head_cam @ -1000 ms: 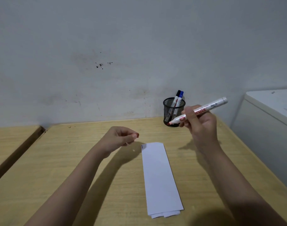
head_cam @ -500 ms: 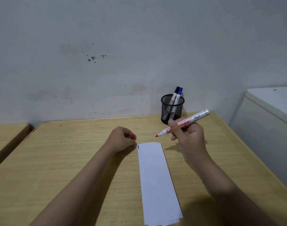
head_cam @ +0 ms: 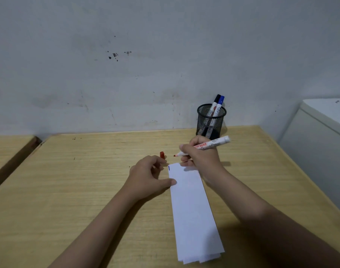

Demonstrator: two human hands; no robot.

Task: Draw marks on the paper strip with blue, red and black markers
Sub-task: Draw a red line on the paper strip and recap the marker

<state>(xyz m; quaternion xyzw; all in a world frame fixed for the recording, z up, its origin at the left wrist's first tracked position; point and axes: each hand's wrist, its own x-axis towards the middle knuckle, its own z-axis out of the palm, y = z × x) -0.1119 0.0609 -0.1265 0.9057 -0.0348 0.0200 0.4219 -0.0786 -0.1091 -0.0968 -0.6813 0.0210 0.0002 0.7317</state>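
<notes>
Here the right hand (head_cam: 201, 157) grips the uncapped red marker (head_cam: 204, 146), tip seemingly just above the paper strip (head_cam: 192, 209).

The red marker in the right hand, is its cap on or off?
Off. The red marker shows its bare tip, and the red cap stands on the table beside the left hand.

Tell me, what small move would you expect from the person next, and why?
Probably lowering the red marker tip onto the far end of the paper strip. The right hand holds it uncapped just past that end, the red cap lies on the table, the left hand pins the strip's edge, and only a blue mark shows.
</notes>
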